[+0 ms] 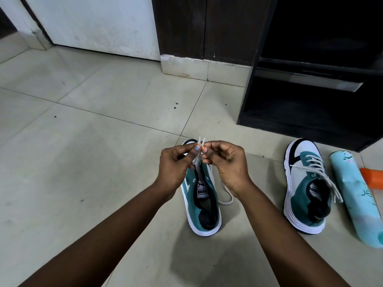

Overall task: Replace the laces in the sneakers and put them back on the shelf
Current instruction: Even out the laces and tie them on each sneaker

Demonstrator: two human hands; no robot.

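Observation:
Two teal, white and black sneakers stand on the tiled floor. The left sneaker (204, 206) sits right below my hands, its eyelets showing no lace across the tongue. My left hand (176, 164) and my right hand (224, 162) each pinch one end of a white lace (201, 141), tips held side by side above the shoe's toe. A loop of that lace (227, 198) lies on the floor beside the shoe. The right sneaker (306, 189) stands apart to the right, laced with a white lace whose ends hang loose.
A dark shoe shelf (310, 104) with open compartments stands at the back right. A light blue cylindrical bottle (356, 195) lies right of the laced sneaker, with an orange object (373, 179) past it. A white door and dark wooden panel stand behind.

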